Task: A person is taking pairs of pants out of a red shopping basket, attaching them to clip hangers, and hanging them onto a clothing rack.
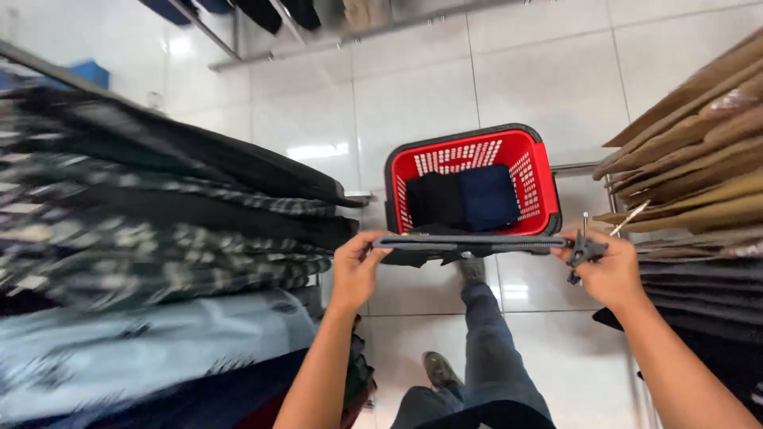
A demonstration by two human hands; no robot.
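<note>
A red plastic basket (534,171) with a black rim hangs in front of me, holding folded black cloth (433,199) and navy cloth (489,196). Its grey handle bar (469,242) runs across the near side. My left hand (356,268) is closed around the bar's left end. My right hand (610,272) grips the bar's right end and also holds a small black hanger piece with a metal hook (585,248).
Dark patterned garments (159,214) hang packed on a rack to the left, and brown and tan garments (699,159) hang on the right. A metal rail with dark clothes (270,16) crosses the top. My legs in jeans (493,349) stand on the white tile floor (413,95).
</note>
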